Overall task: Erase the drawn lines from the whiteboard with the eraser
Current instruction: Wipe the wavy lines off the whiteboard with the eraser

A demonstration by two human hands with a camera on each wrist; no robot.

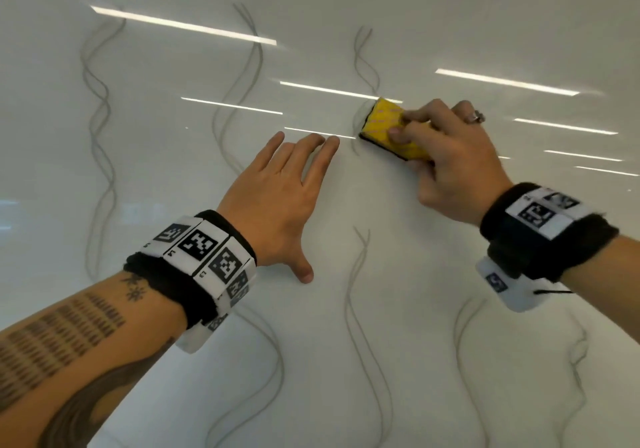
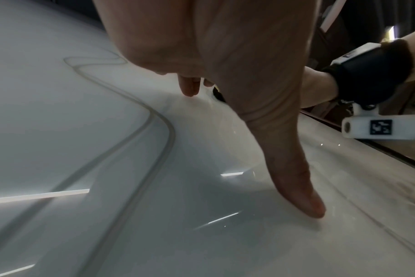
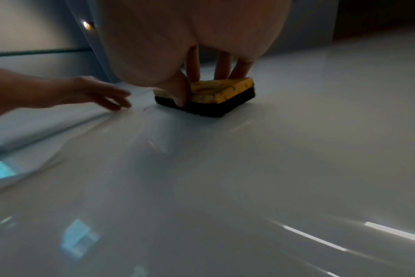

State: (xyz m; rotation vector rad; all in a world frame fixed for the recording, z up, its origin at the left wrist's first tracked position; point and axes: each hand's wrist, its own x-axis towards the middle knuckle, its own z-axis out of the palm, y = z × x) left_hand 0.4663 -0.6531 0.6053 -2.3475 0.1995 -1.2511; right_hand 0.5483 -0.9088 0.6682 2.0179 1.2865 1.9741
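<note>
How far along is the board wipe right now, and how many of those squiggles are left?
Early. Done: a gap in the middle wavy line, bare below the eraser down to the lower stretch. In hand: the right hand grips the eraser flat on the whiteboard; the left hand rests flat on the board. Left: the far-left line, the next one, and the lower-right squiggles.

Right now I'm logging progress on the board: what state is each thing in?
Whiteboard: still marked, part wiped.
Wavy lines: several left; the one by the eraser has a gap.
Eraser: dark side flat on the board, yellow back out.
Right hand: grip pinching the eraser.
Left hand: open, fingers flat on the board.
</note>
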